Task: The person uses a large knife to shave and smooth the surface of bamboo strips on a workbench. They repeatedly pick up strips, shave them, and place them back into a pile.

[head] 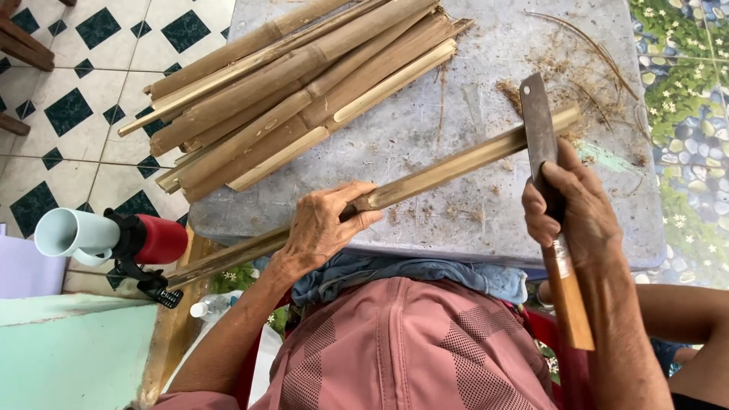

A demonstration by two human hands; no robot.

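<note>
Pale split bamboo strip (425, 179) runs diagonally, far end toward tabletop's (486, 45) right edge; left hand (323, 224) clenched on it, right hand (569, 209) fisted round knife (541, 137).

Bright, even daylight; soft shadows; sharp focus.

Under the left hand (323, 228) the gripped part of the bamboo strip (448, 168) is hidden, and its near end disappears behind the red and white bottle (114, 235). The right hand (573, 212) covers the place where the knife blade (538, 125) meets the wooden handle (571, 300). Above both grips, the far ends of the bamboo pile (296, 95) are cut off by the top edge.
</note>
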